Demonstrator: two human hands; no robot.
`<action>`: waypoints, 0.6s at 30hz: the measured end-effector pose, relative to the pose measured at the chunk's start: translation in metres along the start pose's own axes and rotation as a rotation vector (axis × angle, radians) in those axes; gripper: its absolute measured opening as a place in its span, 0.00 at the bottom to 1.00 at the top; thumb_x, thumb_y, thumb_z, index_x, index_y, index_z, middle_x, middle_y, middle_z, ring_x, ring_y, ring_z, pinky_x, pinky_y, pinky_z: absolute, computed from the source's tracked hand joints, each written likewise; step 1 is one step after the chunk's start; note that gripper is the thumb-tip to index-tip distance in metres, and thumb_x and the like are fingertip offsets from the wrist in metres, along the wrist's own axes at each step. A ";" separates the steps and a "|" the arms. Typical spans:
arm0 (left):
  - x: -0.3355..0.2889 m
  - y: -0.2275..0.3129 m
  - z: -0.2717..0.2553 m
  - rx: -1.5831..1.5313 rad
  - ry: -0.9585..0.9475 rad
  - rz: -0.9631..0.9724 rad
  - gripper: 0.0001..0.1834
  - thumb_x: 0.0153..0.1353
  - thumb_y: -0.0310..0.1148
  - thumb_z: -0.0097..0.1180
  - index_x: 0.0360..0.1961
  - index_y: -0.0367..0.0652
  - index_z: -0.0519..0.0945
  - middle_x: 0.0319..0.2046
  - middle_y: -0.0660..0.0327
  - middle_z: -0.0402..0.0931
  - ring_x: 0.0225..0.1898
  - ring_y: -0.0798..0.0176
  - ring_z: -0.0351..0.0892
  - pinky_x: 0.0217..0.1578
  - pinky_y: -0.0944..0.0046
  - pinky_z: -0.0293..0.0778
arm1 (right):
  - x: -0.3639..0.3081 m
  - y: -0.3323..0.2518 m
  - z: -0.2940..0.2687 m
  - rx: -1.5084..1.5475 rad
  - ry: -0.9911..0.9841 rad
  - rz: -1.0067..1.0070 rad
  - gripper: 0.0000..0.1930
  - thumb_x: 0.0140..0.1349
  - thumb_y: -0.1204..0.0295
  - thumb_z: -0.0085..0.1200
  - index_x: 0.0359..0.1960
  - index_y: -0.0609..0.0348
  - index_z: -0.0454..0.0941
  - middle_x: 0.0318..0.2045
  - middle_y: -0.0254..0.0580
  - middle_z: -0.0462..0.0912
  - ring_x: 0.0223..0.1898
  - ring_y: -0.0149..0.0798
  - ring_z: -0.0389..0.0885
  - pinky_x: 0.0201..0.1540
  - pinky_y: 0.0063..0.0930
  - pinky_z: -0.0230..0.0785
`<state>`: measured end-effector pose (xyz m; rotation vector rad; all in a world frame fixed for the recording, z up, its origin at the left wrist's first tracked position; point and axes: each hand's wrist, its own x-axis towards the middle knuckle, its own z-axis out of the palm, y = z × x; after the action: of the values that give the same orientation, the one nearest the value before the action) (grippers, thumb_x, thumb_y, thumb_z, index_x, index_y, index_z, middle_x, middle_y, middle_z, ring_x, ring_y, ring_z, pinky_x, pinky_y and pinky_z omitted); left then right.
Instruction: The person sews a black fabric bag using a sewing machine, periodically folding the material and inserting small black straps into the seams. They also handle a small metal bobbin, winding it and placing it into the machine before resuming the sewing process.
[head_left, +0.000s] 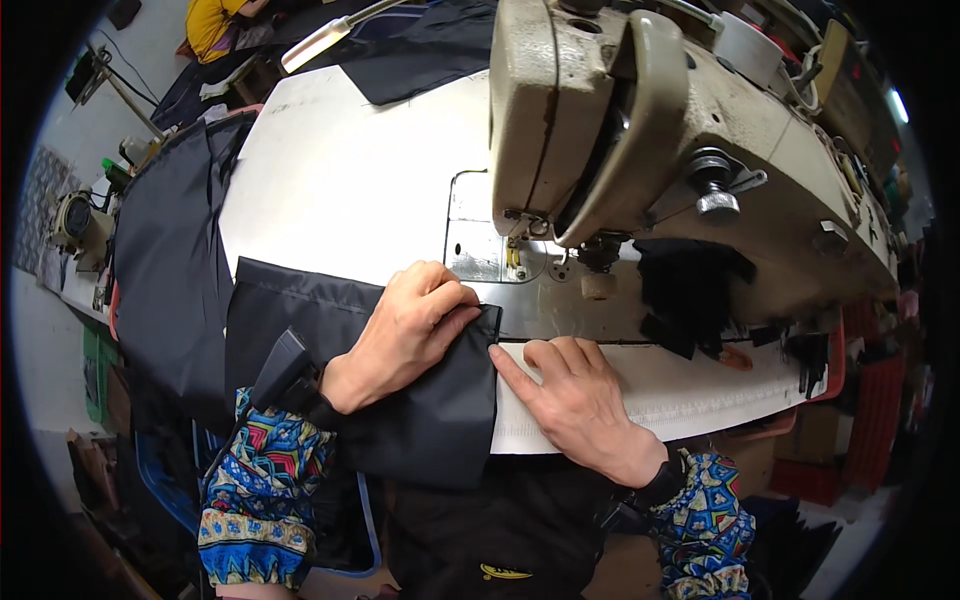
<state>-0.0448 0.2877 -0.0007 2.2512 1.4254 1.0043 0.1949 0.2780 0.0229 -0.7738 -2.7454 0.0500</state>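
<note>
A piece of black cloth (410, 415) with a folded, stitched upper edge lies across the front of the white table, partly over my lap. My left hand (405, 325) rests on it, thumb and fingers pinched together at the cloth's upper right corner. At the cloth's right edge is my right hand (575, 400), palm down. One digit is stretched out with its tip touching that edge, and the other fingers are bent over the white tabletop. Just beyond my hands stands a beige sewing machine (525, 120); its needle area (515, 258) sits above the metal plate, apart from the cloth.
More black cloth (175, 250) hangs over the table's left side, and another piece (425, 55) lies at the back. A dark bundle (690, 285) sits under the machine arm. A lamp (330, 42) reaches in above. Far left, a person in yellow (210, 28) sits.
</note>
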 end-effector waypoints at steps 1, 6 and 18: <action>0.001 0.001 0.000 0.005 -0.001 -0.003 0.09 0.54 0.25 0.69 0.36 0.41 0.82 0.35 0.59 0.74 0.38 0.56 0.74 0.41 0.59 0.68 | 0.001 0.001 0.000 0.001 -0.002 -0.003 0.23 0.55 0.73 0.52 0.55 0.60 0.79 0.38 0.38 0.74 0.41 0.38 0.74 0.46 0.31 0.67; 0.003 0.005 -0.005 0.012 -0.010 -0.129 0.09 0.53 0.27 0.70 0.35 0.43 0.82 0.36 0.62 0.74 0.42 0.57 0.71 0.46 0.59 0.63 | 0.008 0.004 -0.001 -0.007 0.035 -0.060 0.22 0.55 0.72 0.52 0.54 0.60 0.79 0.39 0.37 0.74 0.42 0.37 0.73 0.46 0.31 0.66; 0.001 0.005 -0.001 -0.004 -0.017 -0.187 0.08 0.54 0.30 0.70 0.35 0.45 0.83 0.37 0.64 0.73 0.44 0.59 0.70 0.48 0.58 0.59 | 0.009 0.006 -0.001 -0.038 -0.033 -0.066 0.21 0.57 0.71 0.53 0.54 0.61 0.80 0.46 0.39 0.78 0.47 0.38 0.75 0.50 0.32 0.67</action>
<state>-0.0417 0.2861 0.0036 2.0728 1.5899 0.9248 0.1908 0.2878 0.0252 -0.6976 -2.8086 -0.0038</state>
